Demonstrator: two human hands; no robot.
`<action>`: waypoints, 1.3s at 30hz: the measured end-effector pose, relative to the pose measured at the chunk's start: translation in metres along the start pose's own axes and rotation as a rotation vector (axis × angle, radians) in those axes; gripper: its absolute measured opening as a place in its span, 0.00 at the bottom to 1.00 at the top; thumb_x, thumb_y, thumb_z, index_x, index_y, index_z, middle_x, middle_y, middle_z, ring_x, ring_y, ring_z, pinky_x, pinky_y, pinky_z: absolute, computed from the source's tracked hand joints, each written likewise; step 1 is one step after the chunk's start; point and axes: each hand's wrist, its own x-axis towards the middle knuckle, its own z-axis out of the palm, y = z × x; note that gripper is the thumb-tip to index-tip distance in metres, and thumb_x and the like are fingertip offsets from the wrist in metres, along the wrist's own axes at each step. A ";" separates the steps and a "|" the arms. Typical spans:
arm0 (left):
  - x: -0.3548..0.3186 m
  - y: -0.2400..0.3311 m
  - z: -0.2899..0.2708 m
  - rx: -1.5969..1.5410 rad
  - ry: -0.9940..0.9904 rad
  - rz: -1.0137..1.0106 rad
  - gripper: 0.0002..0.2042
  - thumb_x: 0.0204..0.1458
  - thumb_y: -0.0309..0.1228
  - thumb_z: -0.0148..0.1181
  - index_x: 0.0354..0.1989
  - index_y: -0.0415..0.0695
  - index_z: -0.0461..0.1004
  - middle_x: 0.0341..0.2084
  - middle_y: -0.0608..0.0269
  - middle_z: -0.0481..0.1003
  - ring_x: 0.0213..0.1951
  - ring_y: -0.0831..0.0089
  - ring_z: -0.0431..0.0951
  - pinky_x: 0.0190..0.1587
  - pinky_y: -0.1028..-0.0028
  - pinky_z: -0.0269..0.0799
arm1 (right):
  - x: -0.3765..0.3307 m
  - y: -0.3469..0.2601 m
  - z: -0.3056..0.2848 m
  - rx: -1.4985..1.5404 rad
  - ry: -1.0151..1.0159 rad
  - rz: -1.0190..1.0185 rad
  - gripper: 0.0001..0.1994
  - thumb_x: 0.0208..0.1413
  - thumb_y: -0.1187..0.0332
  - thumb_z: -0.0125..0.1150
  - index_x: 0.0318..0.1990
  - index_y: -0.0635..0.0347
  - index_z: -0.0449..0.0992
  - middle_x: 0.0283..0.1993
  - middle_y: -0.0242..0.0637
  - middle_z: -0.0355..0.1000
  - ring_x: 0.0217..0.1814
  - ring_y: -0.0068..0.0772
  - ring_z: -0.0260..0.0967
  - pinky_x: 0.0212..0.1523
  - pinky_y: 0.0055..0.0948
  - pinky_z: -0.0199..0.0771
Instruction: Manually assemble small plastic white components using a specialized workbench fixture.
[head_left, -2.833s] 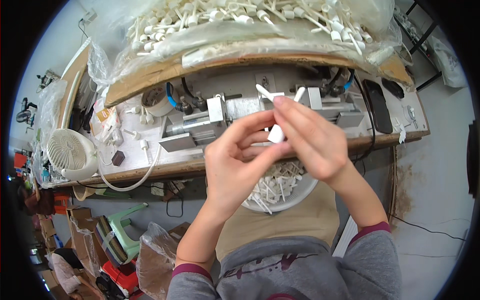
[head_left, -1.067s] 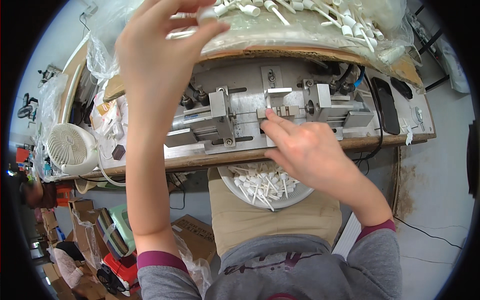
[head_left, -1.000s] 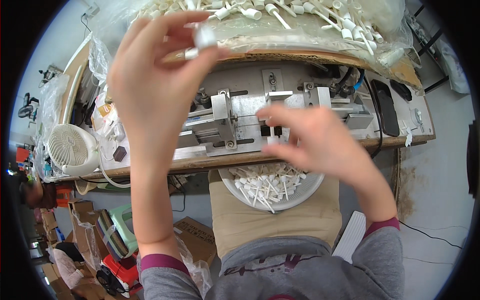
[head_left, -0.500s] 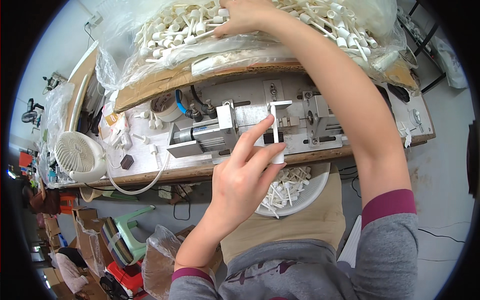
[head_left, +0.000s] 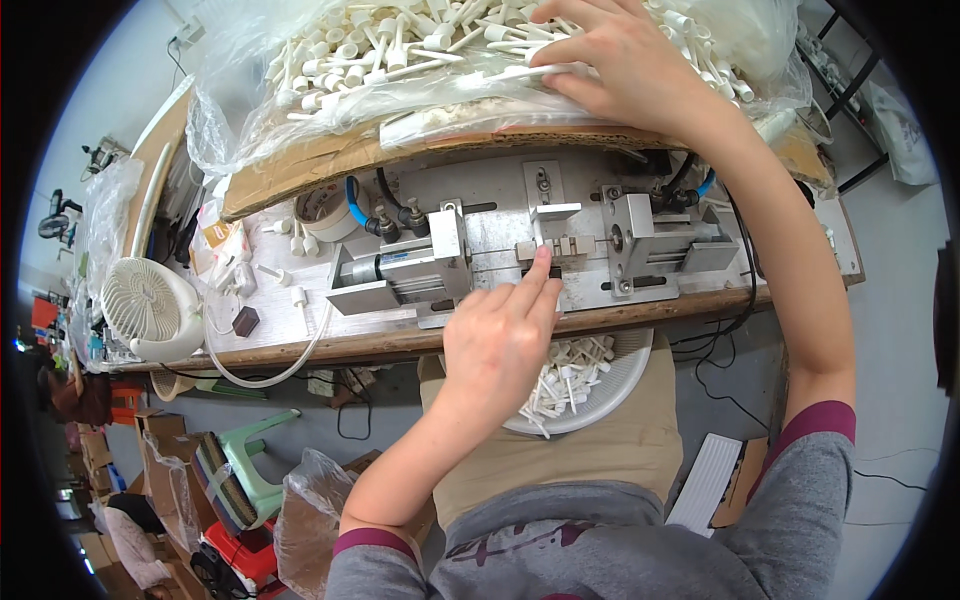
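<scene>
My left hand reaches over the near side of the metal fixture, index and middle fingers stretched out. Its index fingertip presses at the base of a white upright stem-like piece in the fixture; anything beneath the fingers is hidden. My right hand is at the heap of white plastic measuring scoops, which have small cups and thin handles. Between its thumb and fingers lies one white scoop, its handle pointing left.
Pneumatic cylinders on brackets flank the fixture, left and right. A cardboard flap and plastic film edge the heap. On my lap rests a pale basin of scoops. A white fan and tape roll are leftward.
My left hand has lowered the scoop it held upright toward the fixture, its fingers now stretched over it. My right hand has moved right across the heap, with a scoop between its fingers.
</scene>
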 end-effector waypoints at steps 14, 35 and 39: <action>0.010 -0.005 -0.012 -0.087 -0.129 0.008 0.15 0.44 0.34 0.74 0.41 0.46 0.83 0.46 0.61 0.82 0.19 0.69 0.78 0.26 0.75 0.74 | -0.014 -0.003 -0.015 0.245 -0.065 0.369 0.11 0.55 0.62 0.67 0.37 0.60 0.78 0.33 0.34 0.72 0.33 0.30 0.68 0.34 0.30 0.69; 0.103 -0.048 -0.074 -0.284 0.259 -0.084 0.09 0.50 0.27 0.70 0.40 0.43 0.84 0.37 0.62 0.81 0.33 0.77 0.81 0.34 0.78 0.76 | -0.040 -0.018 -0.014 0.480 0.137 0.534 0.06 0.57 0.68 0.65 0.39 0.59 0.77 0.36 0.29 0.73 0.28 0.23 0.66 0.32 0.24 0.69; 0.055 -0.017 -0.066 -0.462 0.148 -0.059 0.12 0.44 0.24 0.74 0.38 0.41 0.82 0.45 0.60 0.77 0.37 0.77 0.81 0.33 0.80 0.79 | -0.035 -0.022 -0.008 0.402 0.154 0.485 0.06 0.55 0.70 0.66 0.39 0.58 0.78 0.34 0.29 0.72 0.27 0.22 0.66 0.31 0.21 0.68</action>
